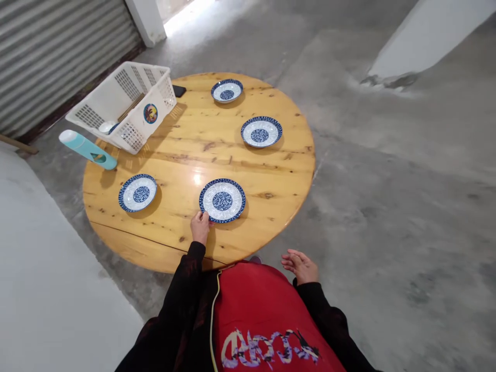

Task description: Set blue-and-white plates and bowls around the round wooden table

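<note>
My left hand [200, 226] pinches the lower left rim of a blue-and-white plate [222, 200] near the front of the round wooden table [182, 155]. Whether that plate rests on the wood or is slightly raised, I cannot tell. Off the table's front edge, my right hand [301, 265] hangs in the air with nothing in it, its fingers loosely extended. Three more plates of the same pattern lie on the table: one at the left [138, 192], one at the right [261, 132] and one at the far side [227, 91].
A white plastic basket [135, 126] at the table's back left holds chopsticks and some dishware. Beside it stands a light-blue bottle [88, 150] with a white top. A dark phone-like object [179, 91] lies behind the basket. A white pillar [422, 44] rises from the concrete floor.
</note>
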`<control>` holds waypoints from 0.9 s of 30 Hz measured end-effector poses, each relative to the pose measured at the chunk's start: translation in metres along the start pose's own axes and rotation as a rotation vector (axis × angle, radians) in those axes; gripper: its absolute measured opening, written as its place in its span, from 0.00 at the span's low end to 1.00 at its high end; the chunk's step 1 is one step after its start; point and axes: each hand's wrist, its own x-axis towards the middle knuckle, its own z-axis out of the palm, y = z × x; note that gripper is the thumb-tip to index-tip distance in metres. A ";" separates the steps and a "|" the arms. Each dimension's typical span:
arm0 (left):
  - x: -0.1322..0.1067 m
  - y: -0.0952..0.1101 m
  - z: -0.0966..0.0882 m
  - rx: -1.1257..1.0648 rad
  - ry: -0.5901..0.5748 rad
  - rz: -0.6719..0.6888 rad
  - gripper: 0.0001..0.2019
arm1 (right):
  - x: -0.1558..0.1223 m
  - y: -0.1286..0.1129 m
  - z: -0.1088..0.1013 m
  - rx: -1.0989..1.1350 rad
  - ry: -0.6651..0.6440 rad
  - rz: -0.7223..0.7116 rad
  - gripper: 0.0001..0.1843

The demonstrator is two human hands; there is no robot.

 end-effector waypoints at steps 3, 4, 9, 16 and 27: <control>0.000 0.000 0.000 -0.001 0.007 0.005 0.13 | 0.001 0.002 -0.002 -0.012 -0.008 -0.015 0.28; 0.000 0.001 0.000 0.000 0.012 0.007 0.13 | 0.001 0.002 -0.003 -0.016 -0.013 -0.018 0.28; -0.001 0.003 0.001 0.003 0.036 0.016 0.13 | 0.004 0.003 -0.005 -0.027 -0.028 -0.020 0.29; -0.001 0.004 -0.001 -0.015 0.065 -0.001 0.14 | 0.006 -0.002 -0.010 -0.014 -0.025 -0.013 0.29; -0.004 0.006 0.006 -0.207 0.308 0.029 0.16 | 0.029 -0.007 -0.105 0.001 0.024 0.024 0.30</control>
